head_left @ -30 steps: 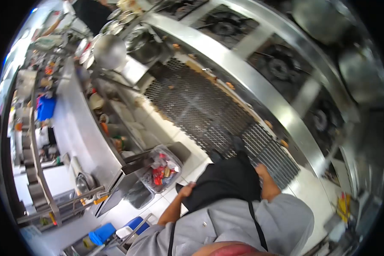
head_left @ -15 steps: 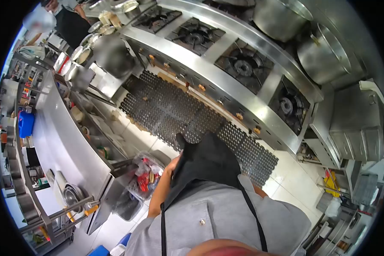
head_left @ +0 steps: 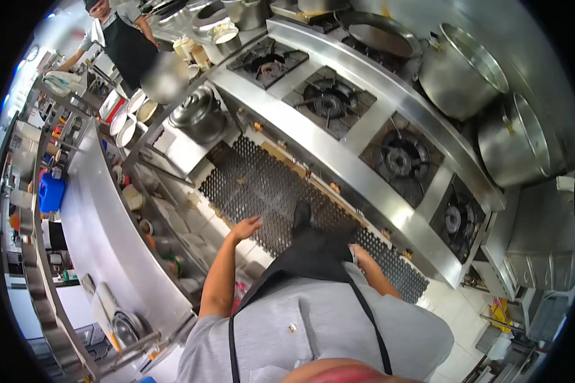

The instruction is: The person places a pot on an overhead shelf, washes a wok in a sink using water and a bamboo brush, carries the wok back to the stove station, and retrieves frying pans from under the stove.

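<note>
The left hand hung empty, fingers spread, over the perforated floor mat, nearer the steel counter than the stove range. The right hand, beside the black apron, was apparently empty, though partly hidden.

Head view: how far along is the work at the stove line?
Done: nothing looks finished. The front burners are bare with no flame visible, and the big pots sit behind them. In hand: nothing. The left hand is open and empty over the floor mat; the right hand is by the black apron, grip unclear. Left: no pot or tool picked up yet.
</note>
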A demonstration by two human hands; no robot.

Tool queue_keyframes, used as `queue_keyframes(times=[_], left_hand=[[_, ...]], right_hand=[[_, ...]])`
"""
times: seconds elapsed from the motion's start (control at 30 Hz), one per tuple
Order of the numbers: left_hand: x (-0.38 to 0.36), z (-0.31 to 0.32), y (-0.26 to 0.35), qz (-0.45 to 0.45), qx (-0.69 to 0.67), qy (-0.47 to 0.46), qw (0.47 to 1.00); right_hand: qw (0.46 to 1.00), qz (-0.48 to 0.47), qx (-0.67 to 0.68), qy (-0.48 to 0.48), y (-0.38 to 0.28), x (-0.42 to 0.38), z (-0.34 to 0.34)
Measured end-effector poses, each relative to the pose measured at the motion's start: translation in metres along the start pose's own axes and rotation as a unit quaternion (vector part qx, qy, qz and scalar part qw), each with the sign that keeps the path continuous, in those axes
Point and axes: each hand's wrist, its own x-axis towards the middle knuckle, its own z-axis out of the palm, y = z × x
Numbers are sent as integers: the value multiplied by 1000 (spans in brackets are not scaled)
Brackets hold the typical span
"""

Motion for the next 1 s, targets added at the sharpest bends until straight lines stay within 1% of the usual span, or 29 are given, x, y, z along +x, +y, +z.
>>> queue_keyframes(times=[0.03,0.07,0.1,0.13,0.17,0.2,0.23,0.27,0.3,0.33,0.37,0.4,0.47,0.5,0.53,0.57,0.6,0.63,0.7,0.73,0.77,0.8,0.83,0.87,0.93,0.97,1.0], left_hand=[[5,-16,-31,-55,-13,52,997],[-4,-26,-46,-132,-108,89,981],[-13,-35,-62,-200,-206,141,947],[-14,-39,-100,-274,-187,127,935],[2,-49,-159,-408,-100,-50,906],[-8,-44,-162,-445,-118,-71,885],[-24,-44,-155,-487,-133,-94,858],[-39,-53,-135,-493,-126,-100,855],[-55,-65,-100,-360,-126,-77,921],[-45,-77,-86,-289,-129,-74,946],[-34,-88,-77,-217,-131,-71,965],[-1,-108,-86,-237,-177,-26,955],[71,-139,-112,-280,-278,52,918],[113,-170,-113,-147,-186,88,968],[150,-209,-65,-101,-171,131,971],[183,-251,0,-55,-150,175,972],[214,-293,69,-11,-125,218,968],[249,-331,119,69,-242,198,947],[301,-394,238,100,-336,222,910],[335,-429,279,138,-380,181,896],[373,-461,314,219,-373,112,895],[399,-489,359,211,-424,61,879],[411,-510,406,213,-438,17,873],[425,-528,451,220,-451,-26,864],[475,-558,519,215,-458,-138,851],[487,-564,553,179,-470,-178,846],[499,-566,584,141,-481,-214,838]], right_hand=[[997,-55,-49,-16,-41,19,3],[960,-207,-165,-93,-79,38,0],[988,-93,-117,-44,-153,16,14],[953,-212,-215,24,-177,41,10],[962,-203,-185,11,-221,40,12],[982,-155,-105,-10,-273,25,19],[980,-181,-79,-23,-301,33,19],[976,-193,-104,-16,-331,32,21],[969,-211,-130,-3,-357,35,23],[961,-226,-160,10,-375,37,25],[963,-226,-144,8,-392,38,30],[965,-226,-134,11,-408,40,35],[971,-217,-96,-24,-430,49,45],[977,-195,-78,-47,-441,54,51],[978,-186,-67,-64,-452,59,56],[974,-200,-75,-72,-458,68,61],[976,-198,-54,-77,-466,76,66],[979,-187,-46,-65,-474,83,69],[986,-159,-25,-37,-496,97,84],[989,-145,-29,-19,-508,104,89],[989,-143,-32,7,-526,107,96],[989,-136,-36,35,-543,106,102],[986,-163,-14,44,-558,109,106],[985,-161,-5,55,-570,111,109],[977,-179,74,90,-594,117,115],[974,-174,92,116,-599,123,117],[972,-172,102,122,-600,126,119]])
